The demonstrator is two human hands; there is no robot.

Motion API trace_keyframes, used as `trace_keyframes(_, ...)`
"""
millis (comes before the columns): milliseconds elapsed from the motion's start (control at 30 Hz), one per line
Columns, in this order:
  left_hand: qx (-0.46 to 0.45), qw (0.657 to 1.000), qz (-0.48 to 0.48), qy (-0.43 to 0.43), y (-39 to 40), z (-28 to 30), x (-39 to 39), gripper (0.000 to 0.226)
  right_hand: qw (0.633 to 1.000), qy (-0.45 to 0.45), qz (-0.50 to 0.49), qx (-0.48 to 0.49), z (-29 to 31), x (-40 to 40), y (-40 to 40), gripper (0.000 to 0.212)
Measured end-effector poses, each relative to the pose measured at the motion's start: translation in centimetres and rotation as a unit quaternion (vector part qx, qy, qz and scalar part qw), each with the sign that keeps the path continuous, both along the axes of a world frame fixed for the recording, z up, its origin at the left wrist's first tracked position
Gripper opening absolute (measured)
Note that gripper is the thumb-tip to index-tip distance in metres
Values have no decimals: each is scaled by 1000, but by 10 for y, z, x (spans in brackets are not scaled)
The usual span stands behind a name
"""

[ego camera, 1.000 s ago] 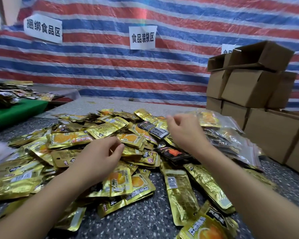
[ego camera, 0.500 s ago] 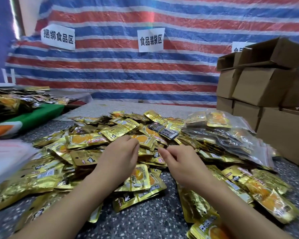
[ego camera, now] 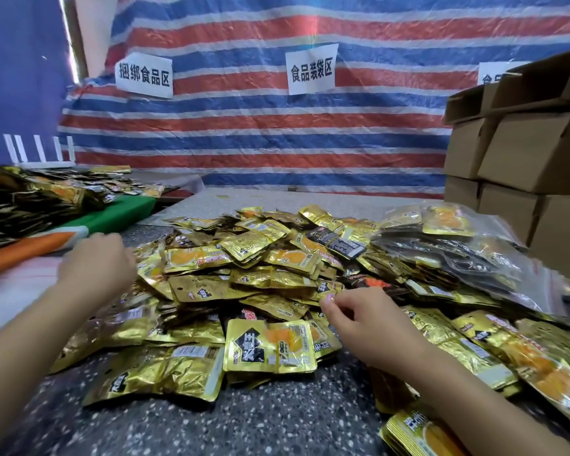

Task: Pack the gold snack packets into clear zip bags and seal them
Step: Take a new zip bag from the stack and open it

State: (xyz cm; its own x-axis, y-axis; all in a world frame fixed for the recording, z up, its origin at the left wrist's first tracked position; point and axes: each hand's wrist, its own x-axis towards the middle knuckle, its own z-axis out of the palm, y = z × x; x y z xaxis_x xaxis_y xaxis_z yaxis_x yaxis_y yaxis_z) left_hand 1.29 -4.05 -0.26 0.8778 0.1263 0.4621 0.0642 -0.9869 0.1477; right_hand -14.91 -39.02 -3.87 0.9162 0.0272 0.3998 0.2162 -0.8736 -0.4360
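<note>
Judging by the heap, most of the job is left: loose gold snack packets [ego camera: 264,258] cover the frame's centre, while filled clear zip bags [ego camera: 454,255] lie stacked at centre right. The right hand [ego camera: 366,327], fingers curled, seems to hold nothing. The left hand [ego camera: 94,264] reaches toward the left edge, its grip too blurred to tell.
</note>
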Motion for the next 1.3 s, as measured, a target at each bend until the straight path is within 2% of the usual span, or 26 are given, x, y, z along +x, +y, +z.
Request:
trace_keyframes(133, -45, 991, 101, 77, 47, -18, 16, 51, 1000, 7, 10, -2, 1, 0, 0, 51)
trace_keyframes(267, -26, 985, 94, 145, 70, -38, 24, 39, 1000, 8, 19, 0, 0, 0, -1, 50)
trace_keyframes(400, -35, 992, 75, 93, 72, -46, 24, 25, 1000, 6, 23, -2, -1, 0, -1, 49)
trace_keyframes(500, -27, 995, 68, 65, 73, -48, 26, 38, 1000, 6, 23, -5, -2, 1, -2, 49)
trace_keyframes(567, -25, 994, 77, 73, 73, -45, 23, 27, 1000, 5, 23, -7, -2, 2, -3, 50)
trace_keyframes(667, -16, 987, 115, 113, 74, -46, 20, 35, 1000, 5, 22, -7, -3, 3, -4, 50)
trace_keyframes(900, 47, 981, 90, 164, 69, -41, 9, 21, 1000, 7, 25, -5, -4, 3, -4, 50)
trace_keyframes(1000, 31, 985, 111, 128, 64, -36, 9, 15, 1000, 9, 23, -4, -3, 2, -5, 50)
trace_keyframes(1067, -20, 993, 106, 42, 65, -37, 12, 19, 1000, 12, 23, -5, -3, 2, -5, 50)
trace_keyframes(1133, -30, 995, 96, -17, 66, -40, 15, 30, 1000, 15, 22, -5, -2, 2, -5, 50)
trace_keyframes(1233, 19, 995, 100, 23, 63, -41, 15, 48, 1000, 17, 18, -9, -2, 2, -5, 50)
trace_keyframes(1300, 28, 990, 121, 72, 61, -41, 17, 48, 1000, 19, 17, -14, -2, 2, -4, 50)
